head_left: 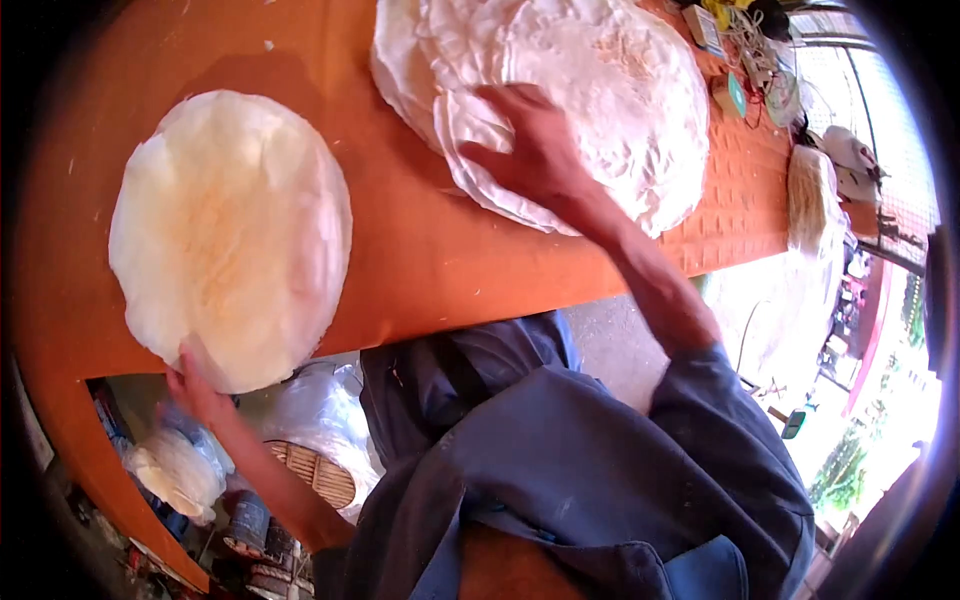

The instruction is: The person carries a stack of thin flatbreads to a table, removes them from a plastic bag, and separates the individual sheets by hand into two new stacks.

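Note:
A pale, thin round sheet (225, 230), like flatbread or rice paper, lies at the left of the orange table, its lower rim reaching past the front edge. My left hand (203, 395) pinches that lower rim, part of its fingers hidden by the sheet. To the right lies a broad stack of similar white round sheets (620, 110) with wrinkled, layered edges. Over the near left part of this stack is my right hand (530, 150), thumb and fingers spread apart, fingertips right at the loose folds of the upper layers.
The orange table (400, 265) spans the view. Cables and a small device (703, 30) sit at its far right corner. Below on the left are a plastic bag (325, 405), a woven basket (315, 475) and several cans (250, 525). Bright window mesh stands at right.

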The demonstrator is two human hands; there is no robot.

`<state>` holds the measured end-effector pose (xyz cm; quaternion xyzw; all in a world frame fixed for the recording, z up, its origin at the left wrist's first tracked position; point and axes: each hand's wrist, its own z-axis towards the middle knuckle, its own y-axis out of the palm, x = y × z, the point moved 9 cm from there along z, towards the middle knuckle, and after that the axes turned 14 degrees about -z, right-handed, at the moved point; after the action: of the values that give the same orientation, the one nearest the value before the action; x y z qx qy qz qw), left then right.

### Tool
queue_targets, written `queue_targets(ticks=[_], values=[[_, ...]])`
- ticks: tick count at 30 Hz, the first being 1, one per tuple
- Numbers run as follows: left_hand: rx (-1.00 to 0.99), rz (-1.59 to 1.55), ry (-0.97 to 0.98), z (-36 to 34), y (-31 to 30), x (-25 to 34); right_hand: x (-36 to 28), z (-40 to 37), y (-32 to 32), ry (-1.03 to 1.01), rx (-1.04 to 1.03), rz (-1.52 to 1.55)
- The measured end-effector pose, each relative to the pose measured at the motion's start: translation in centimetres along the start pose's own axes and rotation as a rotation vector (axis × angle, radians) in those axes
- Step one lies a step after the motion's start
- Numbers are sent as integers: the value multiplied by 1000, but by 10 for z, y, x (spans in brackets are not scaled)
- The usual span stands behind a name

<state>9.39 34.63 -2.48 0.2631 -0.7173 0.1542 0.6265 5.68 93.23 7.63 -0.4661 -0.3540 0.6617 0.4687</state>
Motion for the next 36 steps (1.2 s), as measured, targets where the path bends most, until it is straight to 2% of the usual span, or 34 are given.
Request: queue_targets(ticks=[3,4,6,7,9,10,12,13,14,16,19,20,21,23,25,26,27,28,30,33,36], values=[[159,384,464,-10,-18,55,110,-79,-26,202,-270,-360],[133,388,507,-19,1,70,128,-96,-32,229,-380,-402],[75,394,594,-61,65,119,145,-114,-42,203,-360,-316],[105,303,575,-85,101,126,150,-117,-44,194,-315,-312],[-110,213,555,-98,150,115,156,-123,-47,174,-226,-301],[-219,243,456,-113,188,101,154,-119,-53,179,-163,-324],[-470,182,116,-146,257,51,145,-106,-64,188,-39,-372],[-554,95,-52,-165,283,18,147,-109,-49,15,-73,-373],[-700,-14,-172,-197,315,0,155,-110,-39,-102,-135,-385],[-894,13,-326,-249,361,-37,204,-90,-40,40,-612,-867],[-940,-96,-623,-299,397,-75,185,-28,-187,201,32,-641],[-926,-61,-664,-311,405,-86,154,-27,-227,308,199,-543],[-913,-28,-701,-320,413,-97,153,-33,-222,264,91,-679],[-891,-33,-734,-326,432,-115,126,-47,-194,-25,42,-656],[-864,-79,-764,-328,436,-131,149,-76,-114,31,-196,-455],[-854,-92,-765,-328,438,-133,156,-92,-79,-20,-144,-391],[-843,-101,-770,-328,439,-134,166,-107,-47,48,-288,-350],[-834,-111,-774,-327,439,-134,161,-113,-42,13,-237,-291],[-792,-160,-811,-325,438,-137,165,-119,-50,68,-153,-245],[-725,-216,-862,-330,439,-141,175,-122,-59,67,-158,-180],[-691,-254,-887,-333,437,-146,156,-114,-60,-10,-155,-170]])
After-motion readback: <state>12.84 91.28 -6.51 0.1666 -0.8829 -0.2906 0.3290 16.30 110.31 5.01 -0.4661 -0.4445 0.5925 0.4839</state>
